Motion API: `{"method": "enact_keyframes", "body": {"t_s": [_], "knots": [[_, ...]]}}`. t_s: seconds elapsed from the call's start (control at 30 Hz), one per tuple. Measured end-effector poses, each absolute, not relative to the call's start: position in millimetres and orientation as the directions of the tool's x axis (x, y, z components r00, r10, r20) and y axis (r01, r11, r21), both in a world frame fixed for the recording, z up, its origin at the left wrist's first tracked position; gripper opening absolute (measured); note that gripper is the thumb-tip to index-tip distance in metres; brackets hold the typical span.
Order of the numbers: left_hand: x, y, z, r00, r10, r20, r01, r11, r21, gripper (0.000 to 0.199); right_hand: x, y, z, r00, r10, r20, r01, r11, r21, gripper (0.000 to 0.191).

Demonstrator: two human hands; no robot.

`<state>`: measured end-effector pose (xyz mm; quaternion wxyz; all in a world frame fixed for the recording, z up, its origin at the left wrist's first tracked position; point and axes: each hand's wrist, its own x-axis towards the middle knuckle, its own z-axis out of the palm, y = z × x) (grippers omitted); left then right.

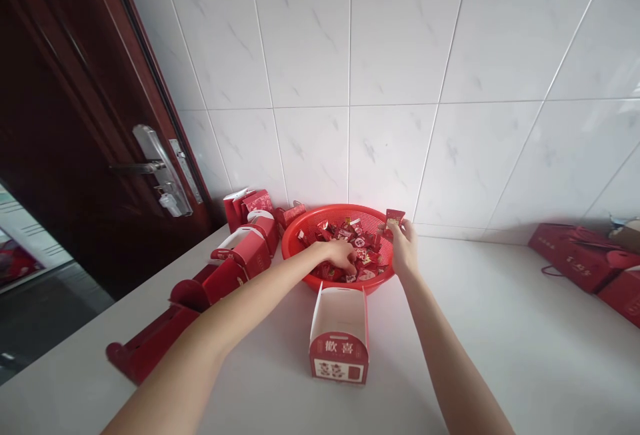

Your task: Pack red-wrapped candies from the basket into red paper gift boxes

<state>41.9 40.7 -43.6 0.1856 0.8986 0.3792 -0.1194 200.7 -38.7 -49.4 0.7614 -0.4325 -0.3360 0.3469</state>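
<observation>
Bench (480, 328) against a tiled wall (395, 55), the open box (339, 348) beside the basket (287, 248), both in reach
My right hand's (406, 248) fingers pinch a packet (395, 215) low, leaving its top exposed; my left hand (341, 255) dips among wrapped sweets (360, 243), its grip something I cannot tell

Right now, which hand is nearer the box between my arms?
Your left hand, in the basket just beyond the box; your right hand is farther off, at the basket's right rim.
</observation>
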Motion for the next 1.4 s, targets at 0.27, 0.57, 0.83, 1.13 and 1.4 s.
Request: {"method": "enact_keyframes", "body": {"t_s": [0.27,0.57,0.83,1.13,1.4], "knots": [[32.4,40.6,-21.2,0.612,0.77,0.183,0.376,-0.486,0.789,0.033,202.2,-43.3,-45.4,0.447,0.852,0.274,-0.215,0.399,-0.891,0.022],[26.8,24.7,-8.3,0.513,0.803,0.303,0.191,-0.451,0.872,0.038,198.2,-58.2,-33.8,0.067,0.958,0.279,-0.294,0.286,-0.912,0.036],[16.9,17.5,-1.5,0.504,0.808,0.307,0.409,-0.536,0.739,0.036,197.0,-52.1,-40.4,0.072,0.959,0.276,-0.264,0.285,-0.922,0.038],[1.2,28.0,-27.7,0.374,0.927,-0.035,0.915,-0.362,0.179,0.031,195.9,-48.1,-43.8,0.231,0.939,0.255,-0.208,0.304,-0.93,0.042],[6.8,37.5,-28.6,0.352,0.918,0.182,0.897,-0.387,0.215,0.039,195.4,-46.2,-45.2,0.233,0.937,0.26,-0.217,0.311,-0.925,0.035]]}}
